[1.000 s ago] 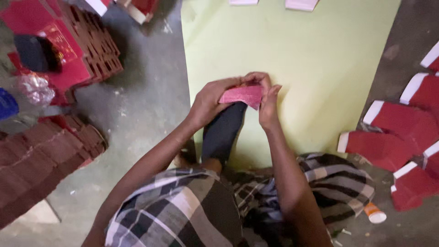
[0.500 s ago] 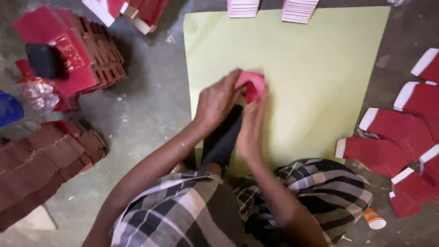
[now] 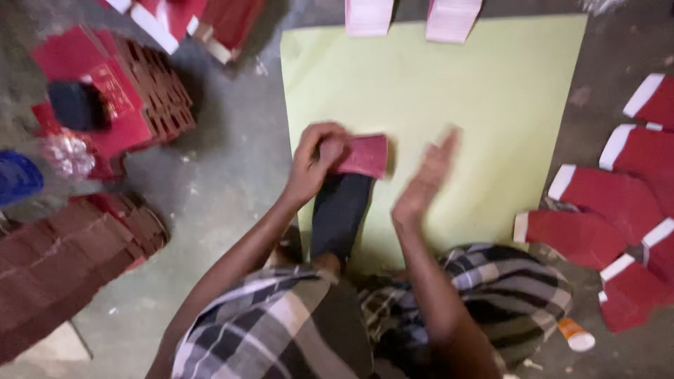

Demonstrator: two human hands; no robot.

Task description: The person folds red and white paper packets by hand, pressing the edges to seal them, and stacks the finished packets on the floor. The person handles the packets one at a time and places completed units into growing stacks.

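Observation:
I sit on the floor at a pale green sheet [image 3: 491, 91]. My left hand [image 3: 316, 161] grips a small red folded card piece [image 3: 365, 156] and holds it just above my black-socked foot [image 3: 340, 214]. To the right of the card my right hand [image 3: 425, 179] is lifted, fingers spread, holding nothing; it is blurred. My checked cloth [image 3: 295, 330] covers my lap at the bottom.
Red card pieces with white edges [image 3: 604, 210] lie spread at the right. Stacked red boxes [image 3: 119, 98] stand at upper left, a brown ribbed stack [image 3: 63, 260] at left. Two white stacks [image 3: 414, 15] sit at the sheet's far edge. An orange-capped tube [image 3: 576, 335] lies at lower right.
Both hands were together on the red piece. Now my right hand has let go and moved off to the right, while my left hand keeps the piece.

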